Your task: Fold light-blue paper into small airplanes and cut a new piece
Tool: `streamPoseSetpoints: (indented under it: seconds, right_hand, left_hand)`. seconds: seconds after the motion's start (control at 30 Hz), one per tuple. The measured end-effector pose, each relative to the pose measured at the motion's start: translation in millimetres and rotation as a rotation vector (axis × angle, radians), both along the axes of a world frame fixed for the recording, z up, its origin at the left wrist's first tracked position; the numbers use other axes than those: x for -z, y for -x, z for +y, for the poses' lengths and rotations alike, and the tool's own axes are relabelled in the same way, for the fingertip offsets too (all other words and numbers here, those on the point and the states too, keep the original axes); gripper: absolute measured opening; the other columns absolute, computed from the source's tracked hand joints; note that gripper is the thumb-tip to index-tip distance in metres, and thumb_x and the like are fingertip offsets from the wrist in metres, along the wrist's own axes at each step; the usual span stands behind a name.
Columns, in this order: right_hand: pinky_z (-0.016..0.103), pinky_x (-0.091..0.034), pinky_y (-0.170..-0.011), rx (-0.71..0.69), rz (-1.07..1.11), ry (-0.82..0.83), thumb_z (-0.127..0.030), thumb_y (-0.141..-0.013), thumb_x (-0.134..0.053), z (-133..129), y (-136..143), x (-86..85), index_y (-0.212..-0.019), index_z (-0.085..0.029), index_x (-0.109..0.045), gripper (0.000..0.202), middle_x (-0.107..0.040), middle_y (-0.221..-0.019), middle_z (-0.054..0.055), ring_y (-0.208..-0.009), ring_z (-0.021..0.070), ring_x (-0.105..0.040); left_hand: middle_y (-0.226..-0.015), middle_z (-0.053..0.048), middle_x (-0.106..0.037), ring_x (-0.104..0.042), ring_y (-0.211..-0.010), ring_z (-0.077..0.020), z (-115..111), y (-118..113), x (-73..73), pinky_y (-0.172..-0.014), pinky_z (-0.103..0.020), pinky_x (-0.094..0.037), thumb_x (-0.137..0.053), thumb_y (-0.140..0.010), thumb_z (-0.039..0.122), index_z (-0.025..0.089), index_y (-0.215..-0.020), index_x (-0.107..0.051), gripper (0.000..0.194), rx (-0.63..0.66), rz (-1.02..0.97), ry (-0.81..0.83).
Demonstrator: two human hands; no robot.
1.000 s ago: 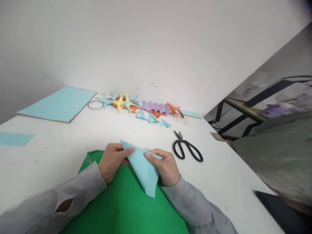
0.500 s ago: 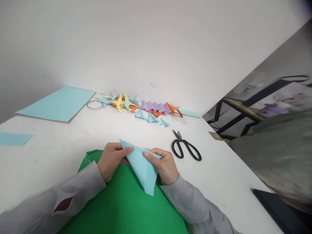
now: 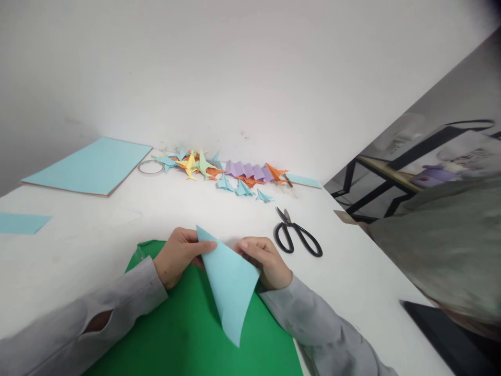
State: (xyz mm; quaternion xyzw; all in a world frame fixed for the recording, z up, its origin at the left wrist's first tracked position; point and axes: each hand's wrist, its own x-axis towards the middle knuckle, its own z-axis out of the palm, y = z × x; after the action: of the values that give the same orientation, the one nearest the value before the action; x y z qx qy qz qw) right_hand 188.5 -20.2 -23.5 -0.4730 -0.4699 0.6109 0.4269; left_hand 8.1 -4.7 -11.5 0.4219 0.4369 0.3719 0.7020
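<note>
A folded light-blue paper [image 3: 229, 282] hangs with one point downward above green material [image 3: 188, 329]. My left hand [image 3: 182, 256] pinches its upper left part, thumb on the front and fingers behind. My right hand [image 3: 266, 261] is at the paper's upper right edge, thumb and index finger drawn together; its other fingers are partly behind the paper, and whether they grip it is hidden.
Black-handled scissors [image 3: 298, 232] lie right of my right hand. Several folded paper shapes [image 3: 203, 165] line the wall side. A blue paper stack [image 3: 88, 167] lies back left, a dark flat object [image 3: 438, 334] front right. A person's sleeve [image 3: 438, 245] is at right.
My right thumb has come off the front of the paper and moved to its upper edge. The paper's lower flap has opened out and hangs lower. My left hand keeps its pinch.
</note>
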Motion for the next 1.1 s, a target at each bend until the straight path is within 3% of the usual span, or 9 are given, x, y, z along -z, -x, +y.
streamPoseSetpoints:
  seconds: [0.17, 0.6, 0.93, 1.1]
  right_hand:
    - [0.021, -0.016, -0.039, -0.252, -0.124, -0.025, -0.043, -0.063, -0.068, -3.1, -0.6, -2.6, -0.047, -0.015, -0.053, 0.036, -0.036, -0.038, -0.007, -0.038, 0.0049, -0.026]
    - [0.022, -0.013, -0.04, -0.459, -0.191, -0.114, -0.045, -0.071, -0.061, -2.9, -0.9, 2.4, -0.046, -0.016, -0.036, 0.045, -0.025, -0.042, -0.009, -0.041, 0.0037, -0.019]
    - [0.022, -0.012, -0.039, -0.392, -0.123, -0.078, -0.045, -0.069, -0.064, -3.6, -2.3, -0.6, -0.044, -0.018, -0.029, 0.05, -0.022, -0.042, -0.008, -0.04, 0.0034, -0.018]
    - [0.023, -0.011, -0.039, -0.4, -0.114, -0.048, -0.044, -0.068, -0.064, -3.1, -4.2, -1.6, -0.043, -0.018, -0.028, 0.051, -0.021, -0.042, -0.008, -0.04, 0.0033, -0.017]
  left_hand:
    - [-0.048, -0.002, -0.06, -0.051, -0.043, -0.0109, -0.5, 3.0, -2.0, -0.04, -0.022, -0.041, -0.071, -0.056, 0.023, 0.011, -0.053, -0.067, 0.013, 0.151, 0.043, -0.016]
    - [-0.046, 0.0, -0.059, -0.051, -0.042, -0.0094, 1.6, 4.3, -1.2, -0.04, -0.02, -0.04, -0.07, -0.057, 0.021, 0.011, -0.053, -0.066, 0.011, 0.238, 0.039, -0.026]
    - [-0.047, -0.002, -0.058, -0.054, -0.043, -0.0119, 1.8, 3.2, 0.2, -0.041, -0.024, -0.046, -0.069, -0.062, 0.03, 0.01, -0.053, -0.061, 0.023, 0.185, -0.002, 0.045]
    - [-0.051, 0.001, -0.056, -0.053, -0.047, -0.0106, 2.4, 0.4, 0.3, -0.043, -0.023, -0.048, -0.072, -0.059, 0.026, 0.011, -0.052, -0.057, 0.022, 0.054, -0.058, 0.025]
